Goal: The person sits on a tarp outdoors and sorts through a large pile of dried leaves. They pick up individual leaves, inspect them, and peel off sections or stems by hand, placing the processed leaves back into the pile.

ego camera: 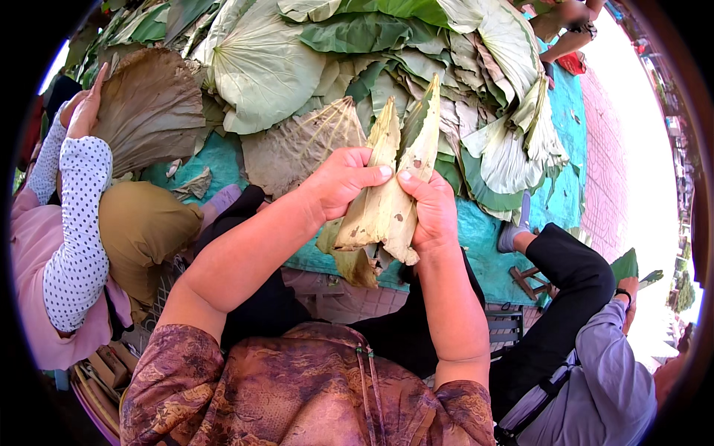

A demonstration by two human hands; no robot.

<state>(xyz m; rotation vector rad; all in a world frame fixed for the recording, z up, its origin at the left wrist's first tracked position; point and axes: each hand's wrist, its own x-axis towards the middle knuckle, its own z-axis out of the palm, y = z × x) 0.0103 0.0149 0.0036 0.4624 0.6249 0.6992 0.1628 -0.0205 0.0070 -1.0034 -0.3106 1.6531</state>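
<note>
Both of my hands hold a folded, pale yellow-green dried leaf with brown spots, raised in front of me. My left hand grips its left side, the thumb lying on top. On the right side, my right hand pinches it, and the two thumb tips are close together. The leaf's pointed ends stick up above my hands, split apart in a V; its ragged lower edge hangs below. Beyond my hands lies a large heap of big round leaves, apparently lotus, some green, some pale, some brown and dry.
The heap lies on a teal tarp over paving. At left, a person in a spotted sleeve has raised hands beside a brown leaf. At right, a person in a grey top holds green leaf pieces. Another person's arm shows at the upper right.
</note>
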